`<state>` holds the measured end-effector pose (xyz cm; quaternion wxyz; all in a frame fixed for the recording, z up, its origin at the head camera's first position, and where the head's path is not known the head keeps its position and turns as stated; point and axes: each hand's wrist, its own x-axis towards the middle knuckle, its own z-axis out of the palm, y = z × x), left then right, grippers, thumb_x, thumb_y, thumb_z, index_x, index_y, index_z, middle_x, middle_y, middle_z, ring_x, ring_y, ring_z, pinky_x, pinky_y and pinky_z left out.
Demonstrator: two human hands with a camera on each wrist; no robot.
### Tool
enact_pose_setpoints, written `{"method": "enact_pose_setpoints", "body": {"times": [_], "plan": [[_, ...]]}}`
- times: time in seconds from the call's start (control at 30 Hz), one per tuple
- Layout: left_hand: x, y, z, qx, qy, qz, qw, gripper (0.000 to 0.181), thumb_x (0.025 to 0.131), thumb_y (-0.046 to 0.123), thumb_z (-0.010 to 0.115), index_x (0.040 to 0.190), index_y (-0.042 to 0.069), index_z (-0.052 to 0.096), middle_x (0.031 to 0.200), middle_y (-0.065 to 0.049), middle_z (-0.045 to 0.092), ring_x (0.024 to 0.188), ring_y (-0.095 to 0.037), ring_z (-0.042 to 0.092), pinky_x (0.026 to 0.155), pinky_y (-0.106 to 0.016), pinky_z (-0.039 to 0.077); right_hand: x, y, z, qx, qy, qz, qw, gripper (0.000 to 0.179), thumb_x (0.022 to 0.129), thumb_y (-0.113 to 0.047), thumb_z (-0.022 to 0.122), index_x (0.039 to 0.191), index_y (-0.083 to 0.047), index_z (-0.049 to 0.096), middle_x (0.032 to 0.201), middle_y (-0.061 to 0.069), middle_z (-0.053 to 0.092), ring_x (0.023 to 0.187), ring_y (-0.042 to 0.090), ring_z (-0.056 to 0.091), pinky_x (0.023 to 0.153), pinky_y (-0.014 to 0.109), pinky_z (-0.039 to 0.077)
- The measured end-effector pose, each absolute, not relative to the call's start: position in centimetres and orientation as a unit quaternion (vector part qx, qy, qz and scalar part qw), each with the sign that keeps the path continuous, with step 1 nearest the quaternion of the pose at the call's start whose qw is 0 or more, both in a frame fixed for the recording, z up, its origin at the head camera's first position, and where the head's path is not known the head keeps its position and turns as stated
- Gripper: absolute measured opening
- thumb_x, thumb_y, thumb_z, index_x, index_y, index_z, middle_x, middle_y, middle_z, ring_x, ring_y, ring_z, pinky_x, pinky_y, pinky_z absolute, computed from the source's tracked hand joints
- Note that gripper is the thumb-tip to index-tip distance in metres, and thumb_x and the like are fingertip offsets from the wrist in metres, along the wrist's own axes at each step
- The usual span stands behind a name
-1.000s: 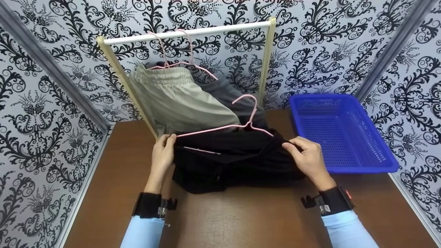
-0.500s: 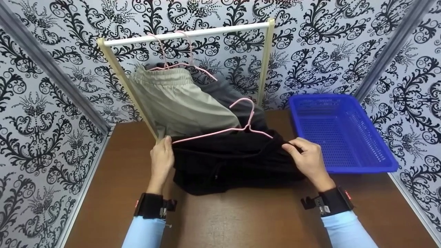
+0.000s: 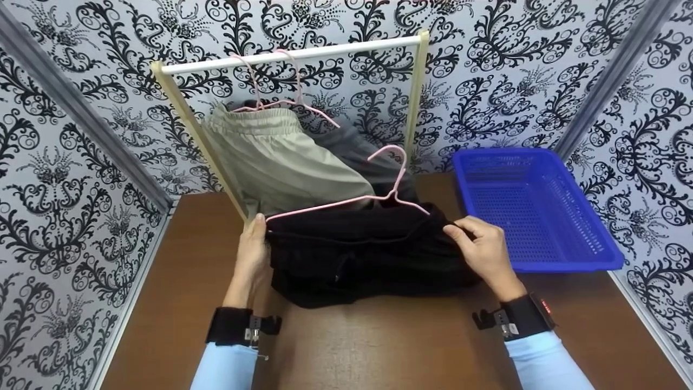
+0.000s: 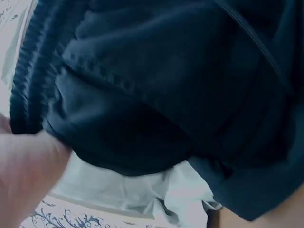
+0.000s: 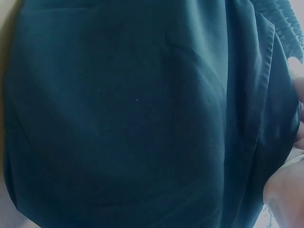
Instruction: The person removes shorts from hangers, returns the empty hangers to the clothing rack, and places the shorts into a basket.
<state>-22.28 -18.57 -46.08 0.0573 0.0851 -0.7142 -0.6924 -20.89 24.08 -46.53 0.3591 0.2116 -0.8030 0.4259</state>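
Black shorts (image 3: pixel 373 265) with an elastic waistband are stretched between my two hands above the table. A pink hanger (image 3: pixel 335 204) sits at their waist, its hook pointing up and its right end tucked inside the waistband. My left hand (image 3: pixel 252 252) grips the left side of the waistband, near the hanger's left end. At the opposite side, my right hand (image 3: pixel 483 249) pinches the waistband between thumb and fingers. The left wrist view shows the gathered waistband and a drawstring (image 4: pixel 256 40). Dark cloth (image 5: pixel 133 114) fills most of the right wrist view.
Behind the hands stands a clothes rack with a white rail (image 3: pixel 325 51). Light grey-green shorts (image 3: pixel 281 162) and dark grey shorts (image 3: pixel 352 143) hang there on pink hangers. A blue basket (image 3: pixel 574 265) sits on the right of the brown table (image 3: pixel 346 346). Patterned walls surround it.
My left hand has shifted slightly left, and the waistband's front now lies straighter. The hanger's hook dipped, then rose again. My right hand has stayed nearly still.
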Motion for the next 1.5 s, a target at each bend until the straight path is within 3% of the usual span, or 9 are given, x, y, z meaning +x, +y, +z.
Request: {"method": "enact_pose_setpoints", "body": {"times": [0.1, 0.3, 0.47, 0.67, 0.9, 1.13, 1.27, 1.4, 1.5], "plan": [[-22.2, -18.8, -46.5, 0.044, -0.701, -0.710, 0.044, 0.054, 0.113, 0.038, 0.034, 0.134, -0.005, 0.057, 0.125, -0.014, 0.063, 0.110, -0.014, 0.058, 0.097, -0.025, 0.046, -20.9, 24.1, -46.5, 0.207, -0.806, 0.426, 0.355, 0.017, 0.080, 0.007, 0.081, 0.075, -0.007, 0.075, 0.071, 0.001, 0.069, 0.064, 0.006, 0.054, 0.062, 0.016, 0.041], [-22.2, -19.1, -47.1, -0.057, -0.621, -0.782, 0.017, 0.011, 0.108, 0.009, 0.052, 0.113, 0.008, 0.062, 0.102, 0.000, 0.063, 0.091, -0.009, 0.061, 0.080, -0.023, 0.051, -20.9, 24.2, -46.5, 0.205, -0.807, 0.426, 0.355, 0.016, 0.080, 0.007, 0.081, 0.074, -0.007, 0.075, 0.070, 0.002, 0.067, 0.063, 0.005, 0.052, 0.061, 0.017, 0.040], [-22.0, -19.6, -46.9, -0.105, -0.620, -0.777, -0.016, 0.044, 0.089, -0.019, 0.056, 0.125, 0.005, 0.056, 0.116, -0.006, 0.063, 0.100, -0.017, 0.064, 0.083, -0.027, 0.054, -20.7, 24.3, -46.4, 0.202, -0.810, 0.422, 0.353, 0.015, 0.082, 0.006, 0.080, 0.074, -0.006, 0.075, 0.070, 0.001, 0.068, 0.062, 0.004, 0.052, 0.061, 0.016, 0.040], [-22.0, -19.9, -46.5, -0.103, -0.644, -0.757, -0.039, 0.065, 0.074, -0.025, 0.042, 0.135, -0.001, 0.048, 0.123, -0.010, 0.059, 0.098, -0.021, 0.060, 0.076, -0.026, 0.049, -20.8, 24.1, -46.6, 0.202, -0.808, 0.425, 0.356, 0.016, 0.080, 0.007, 0.081, 0.074, -0.007, 0.075, 0.069, 0.001, 0.068, 0.061, 0.005, 0.051, 0.059, 0.017, 0.040], [-22.3, -19.4, -47.2, -0.050, -0.610, -0.791, -0.013, 0.050, 0.083, -0.021, 0.041, 0.121, 0.007, 0.058, 0.113, -0.003, 0.063, 0.095, -0.015, 0.061, 0.078, -0.024, 0.048, -20.7, 24.1, -46.7, 0.205, -0.808, 0.428, 0.350, 0.018, 0.079, 0.008, 0.081, 0.073, -0.007, 0.075, 0.069, 0.001, 0.067, 0.062, 0.005, 0.052, 0.061, 0.016, 0.040], [-22.1, -18.5, -47.5, -0.025, -0.600, -0.799, -0.027, 0.033, 0.104, -0.004, 0.048, 0.134, 0.005, 0.057, 0.114, -0.002, 0.065, 0.092, -0.010, 0.064, 0.075, -0.021, 0.053, -20.6, 24.1, -46.5, 0.207, -0.808, 0.433, 0.341, 0.017, 0.082, 0.007, 0.079, 0.073, -0.006, 0.073, 0.070, 0.002, 0.067, 0.063, 0.005, 0.053, 0.062, 0.017, 0.041], [-22.2, -18.0, -47.4, -0.019, -0.623, -0.782, -0.022, 0.025, 0.106, 0.002, 0.051, 0.129, 0.004, 0.059, 0.109, -0.002, 0.066, 0.079, -0.007, 0.061, 0.065, -0.019, 0.050, -20.7, 24.0, -46.5, 0.206, -0.808, 0.430, 0.345, 0.017, 0.082, 0.007, 0.079, 0.074, -0.006, 0.074, 0.070, 0.001, 0.067, 0.063, 0.006, 0.053, 0.062, 0.017, 0.041], [-22.4, -17.8, -47.3, -0.010, -0.627, -0.779, -0.012, 0.023, 0.105, 0.000, 0.050, 0.126, 0.001, 0.059, 0.110, -0.001, 0.065, 0.093, -0.007, 0.065, 0.078, -0.022, 0.054, -20.7, 24.0, -46.6, 0.208, -0.806, 0.429, 0.350, 0.018, 0.080, 0.008, 0.080, 0.074, -0.007, 0.074, 0.070, 0.002, 0.067, 0.063, 0.007, 0.054, 0.063, 0.017, 0.042], [-22.4, -17.6, -47.2, 0.015, -0.658, -0.753, -0.007, 0.023, 0.105, 0.002, 0.051, 0.126, -0.004, 0.057, 0.098, 0.000, 0.061, 0.078, -0.006, 0.059, 0.070, -0.019, 0.050, -20.7, 24.0, -46.6, 0.210, -0.805, 0.431, 0.349, 0.019, 0.080, 0.009, 0.080, 0.073, -0.007, 0.074, 0.070, 0.002, 0.067, 0.063, 0.006, 0.053, 0.062, 0.017, 0.041]]}}
